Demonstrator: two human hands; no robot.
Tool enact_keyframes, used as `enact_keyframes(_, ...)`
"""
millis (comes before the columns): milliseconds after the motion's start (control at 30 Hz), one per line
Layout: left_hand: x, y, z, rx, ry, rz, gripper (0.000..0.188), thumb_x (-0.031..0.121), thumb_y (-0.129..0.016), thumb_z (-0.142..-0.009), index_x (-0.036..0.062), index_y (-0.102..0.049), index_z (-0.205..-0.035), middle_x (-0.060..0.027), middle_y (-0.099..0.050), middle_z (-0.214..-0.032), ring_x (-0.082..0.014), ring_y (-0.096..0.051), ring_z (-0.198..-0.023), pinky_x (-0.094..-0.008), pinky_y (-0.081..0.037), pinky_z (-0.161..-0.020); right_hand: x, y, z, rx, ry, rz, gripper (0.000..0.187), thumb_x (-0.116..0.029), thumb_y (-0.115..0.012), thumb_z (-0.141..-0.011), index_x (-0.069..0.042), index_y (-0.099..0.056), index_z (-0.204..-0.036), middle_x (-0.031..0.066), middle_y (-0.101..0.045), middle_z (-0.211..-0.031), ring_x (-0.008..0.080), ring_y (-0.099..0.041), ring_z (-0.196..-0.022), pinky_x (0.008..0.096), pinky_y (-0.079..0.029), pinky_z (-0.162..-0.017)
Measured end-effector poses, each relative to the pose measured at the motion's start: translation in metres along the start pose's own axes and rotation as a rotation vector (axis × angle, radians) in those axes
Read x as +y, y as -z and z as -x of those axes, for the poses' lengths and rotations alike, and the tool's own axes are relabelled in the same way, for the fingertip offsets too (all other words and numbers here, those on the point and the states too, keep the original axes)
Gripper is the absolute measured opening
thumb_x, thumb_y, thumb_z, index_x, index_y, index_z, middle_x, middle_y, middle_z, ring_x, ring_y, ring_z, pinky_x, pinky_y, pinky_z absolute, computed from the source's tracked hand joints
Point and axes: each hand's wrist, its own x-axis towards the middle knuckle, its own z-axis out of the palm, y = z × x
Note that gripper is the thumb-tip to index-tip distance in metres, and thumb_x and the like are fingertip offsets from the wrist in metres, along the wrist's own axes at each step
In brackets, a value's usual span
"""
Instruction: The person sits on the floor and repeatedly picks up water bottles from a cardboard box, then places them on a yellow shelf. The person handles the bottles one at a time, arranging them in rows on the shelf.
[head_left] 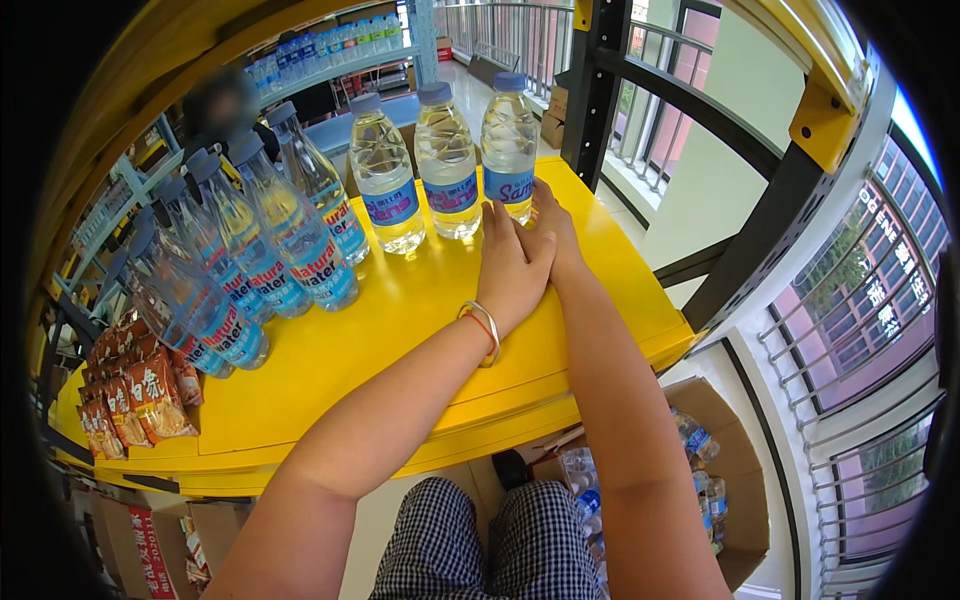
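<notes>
Three clear water bottles with blue caps stand upright in a row on the yellow shelf (400, 340): a left one (385, 160), a middle one (448, 150) and a right one (509, 140). Both my hands are at the right bottle's lower part. My left hand (513, 262), a silver bangle and red cord on its wrist, reaches the bottle's near left side with fingers fairly straight. My right hand (557, 228) curves along its right side, its fingertips partly hidden. The hands touch each other, and the left one overlaps the right.
Taller water bottles (295, 240) stand grouped on the shelf's left, beside brown snack packets (150, 395). A dark metal post (600, 90) rises at the far right corner. Below right is a carton (735, 480) holding bottles. A person (220, 105) is beyond the shelf.
</notes>
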Motion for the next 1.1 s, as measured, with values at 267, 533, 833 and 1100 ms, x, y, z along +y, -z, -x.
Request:
enact_keyframes(267, -0.002, -0.004, 0.001, 0.093, -0.118, -0.116, 0.082, 0.031, -0.058, -0.085, -0.0180, -0.016, -0.134, -0.0224, -0.052, -0.113, -0.0259, -0.053, -0.090, -0.0319, -0.041, -0.087, 0.016, 0.001, 0.005, 0.011, -0.158, 0.071, 0.080, -0.027, -0.067, -0.078, -0.001, -0.022, -0.139, 0.0278, -0.050, -0.123, 0.0390, -0.049, -0.115, 0.0394, -0.042, -0.094)
enact_keyframes(533, 0.036, 0.059, 0.007, 0.304, -0.793, -0.014, 0.040, 0.013, -0.054, -0.088, 0.0035, -0.046, -0.126, -0.0147, -0.049, -0.125, -0.0264, -0.049, -0.109, -0.0331, -0.040, -0.091, -0.033, 0.029, 0.123, -0.057, -0.081, -0.207, 0.078, -0.030, -0.067, -0.081, 0.005, -0.024, -0.136, 0.0269, -0.045, -0.129, 0.0344, -0.050, -0.115, 0.0366, -0.041, -0.096)
enact_keyframes(833, 0.062, 0.021, 0.187, 0.021, -0.536, 0.471, 0.032, 0.017, -0.042, -0.096, -0.0014, -0.047, -0.121, -0.0118, -0.051, -0.116, -0.0175, -0.051, -0.103, -0.0307, -0.043, -0.090, 0.066, 0.130, 0.504, -0.038, -0.863, -0.369, 0.038, -0.018, -0.060, -0.087, 0.002, -0.053, -0.119, 0.0119, -0.059, -0.110, 0.0185, -0.056, -0.100, 0.0312, -0.045, -0.087)
enact_keyframes(1100, 0.008, -0.063, 0.347, -0.475, 0.083, 0.580, 0.027, 0.006, -0.049, -0.091, 0.0029, -0.051, -0.118, -0.0069, -0.053, -0.112, -0.0134, -0.055, -0.094, -0.0274, -0.047, -0.082, 0.094, 0.128, 0.634, -0.042, -1.069, -0.157, 0.036, -0.023, -0.062, -0.086, 0.002, -0.056, -0.111, 0.0135, -0.063, -0.102, 0.0225, -0.062, -0.093, 0.0330, -0.049, -0.080)
